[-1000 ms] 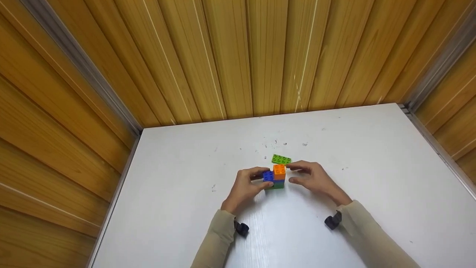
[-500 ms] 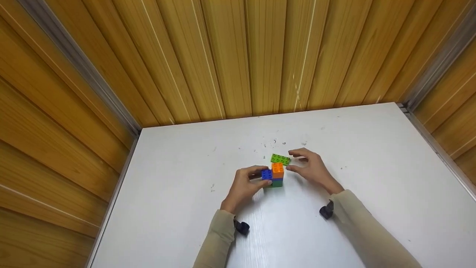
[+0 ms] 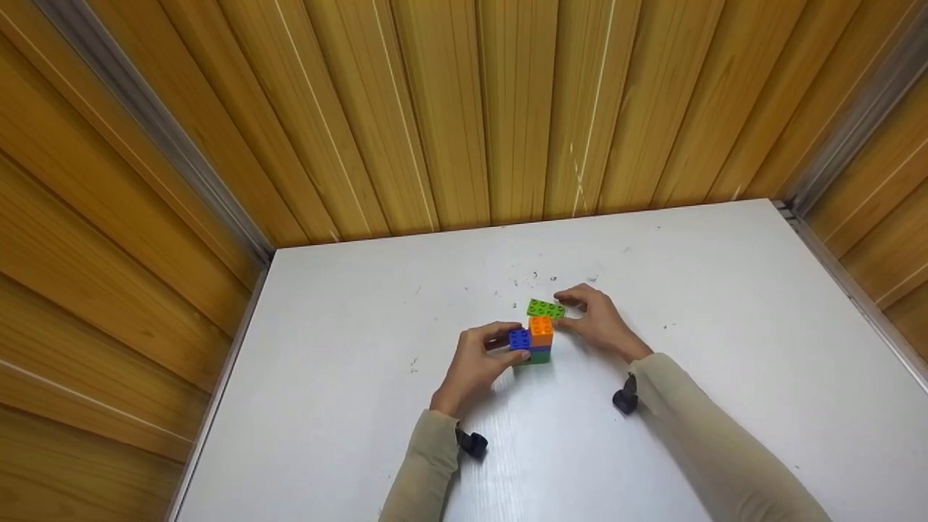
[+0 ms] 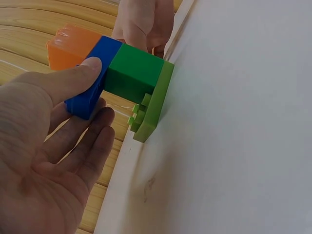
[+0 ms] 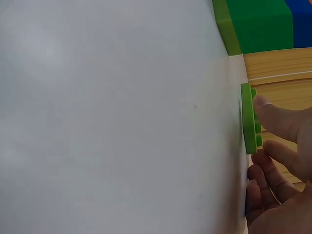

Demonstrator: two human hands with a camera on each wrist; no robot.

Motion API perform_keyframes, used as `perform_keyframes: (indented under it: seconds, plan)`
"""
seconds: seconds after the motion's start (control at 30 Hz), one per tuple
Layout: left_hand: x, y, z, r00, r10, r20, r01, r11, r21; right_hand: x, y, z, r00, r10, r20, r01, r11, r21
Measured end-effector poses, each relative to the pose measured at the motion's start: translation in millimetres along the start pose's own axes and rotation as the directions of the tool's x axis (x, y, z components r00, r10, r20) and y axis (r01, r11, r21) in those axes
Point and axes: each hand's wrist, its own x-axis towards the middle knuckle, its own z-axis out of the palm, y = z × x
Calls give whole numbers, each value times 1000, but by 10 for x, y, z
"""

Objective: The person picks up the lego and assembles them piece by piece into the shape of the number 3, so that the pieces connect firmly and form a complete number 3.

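My left hand (image 3: 475,362) grips a blue brick (image 3: 519,338) between thumb and fingers. It is part of a small stack: an orange brick (image 3: 540,330) on the blue one's right half, a dark green brick (image 4: 135,70) beneath, and a light green plate (image 4: 155,107) at the bottom. Just behind the stack, a second light green plate (image 3: 545,309) lies flat on the table, studs up. My right hand (image 3: 598,322) is at its right end, thumb on the near side and fingers on the far side. In the right wrist view the thumb overlaps the loose plate's (image 5: 248,119) studs; contact is unclear.
The white table (image 3: 348,326) carries dark scuff marks behind the bricks. Wood-patterned panels (image 3: 464,116) stand at the back and both sides, with metal posts at the corners. A black wrist camera (image 3: 473,444) hangs at the left cuff, another (image 3: 626,399) at the right.
My right hand has gone from beside the orange brick out to the right and back, then leftward to the loose plate's right end. My left hand keeps its grip on the stack.
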Motion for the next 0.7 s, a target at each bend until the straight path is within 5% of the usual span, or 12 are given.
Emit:
perform_keyframes:
  seconds: [0.33,0.7]
  plan:
    - [12,-19,10,999,50,0,-50,999,3,43,4,63,1000,-22,-11,21,998,-64]
    - [-15,-1,7,1000,14,-5,-14,1000,13,43,-12,46,1000,15,13,-15,1000,-25]
